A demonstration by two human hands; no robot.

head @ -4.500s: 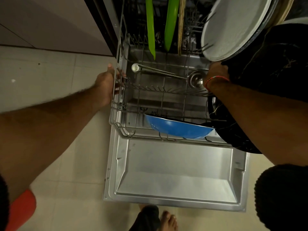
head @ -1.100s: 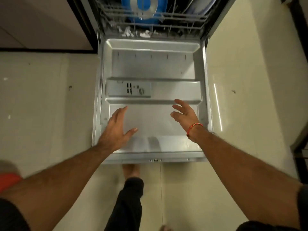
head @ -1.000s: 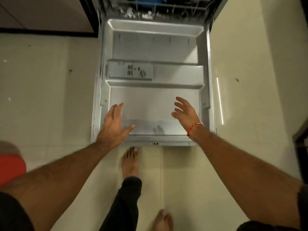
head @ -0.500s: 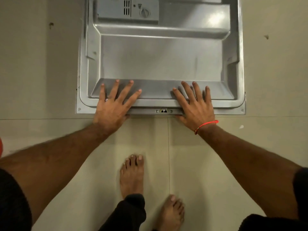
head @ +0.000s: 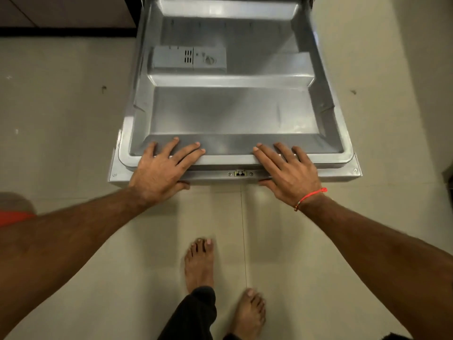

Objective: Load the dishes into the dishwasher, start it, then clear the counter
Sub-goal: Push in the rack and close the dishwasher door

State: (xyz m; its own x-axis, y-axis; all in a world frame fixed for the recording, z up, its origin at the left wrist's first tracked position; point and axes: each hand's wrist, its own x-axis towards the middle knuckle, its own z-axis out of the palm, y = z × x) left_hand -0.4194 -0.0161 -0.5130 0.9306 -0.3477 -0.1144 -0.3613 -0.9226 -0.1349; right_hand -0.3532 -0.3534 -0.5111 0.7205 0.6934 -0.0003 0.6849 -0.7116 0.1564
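Your left hand point(head: 160, 171) and right hand point(head: 285, 169) lie flat, fingers spread, gripping nothing, on the dishwasher door point(head: 232, 111) front lip; lift unevenly and they could slip

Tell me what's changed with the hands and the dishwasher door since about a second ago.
Both hands came down from hovering over the door onto its front edge: the left hand and right hand now lie with fingers spread over the lip of the dishwasher door, thumbs under it. The racks have dropped out of view. The door is still open and the detergent dispenser shut.
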